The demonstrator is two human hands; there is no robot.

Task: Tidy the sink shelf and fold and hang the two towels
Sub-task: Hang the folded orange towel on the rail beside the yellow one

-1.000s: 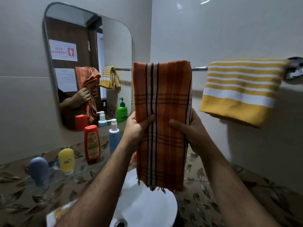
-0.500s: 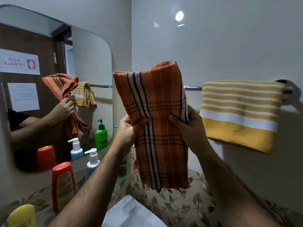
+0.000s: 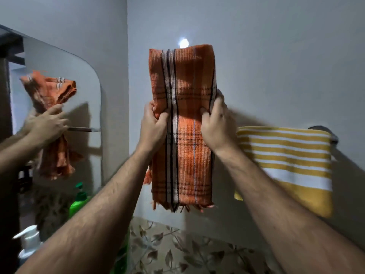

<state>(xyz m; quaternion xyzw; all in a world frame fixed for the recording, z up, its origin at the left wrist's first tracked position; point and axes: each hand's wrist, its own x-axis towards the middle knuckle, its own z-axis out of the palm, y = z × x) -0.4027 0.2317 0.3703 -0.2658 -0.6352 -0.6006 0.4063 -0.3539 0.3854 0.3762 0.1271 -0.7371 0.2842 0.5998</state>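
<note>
A folded orange plaid towel stands upright in front of the white wall, its folded top above the towel bar's height. My left hand grips its left edge and my right hand grips its right edge, both about halfway up. Its fringed lower end hangs free. A yellow and white striped towel hangs folded over the chrome towel bar to the right. Most of the bar is hidden behind the towels and my hands.
The mirror on the left wall reflects my hands and the orange towel. A green pump bottle and a white pump dispenser show at lower left. Leaf-patterned tiles run along the bottom.
Both hands have lifted the orange towel up, well above the bar's height. The view has tilted up, so the sink and most shelf bottles have dropped out of sight.
</note>
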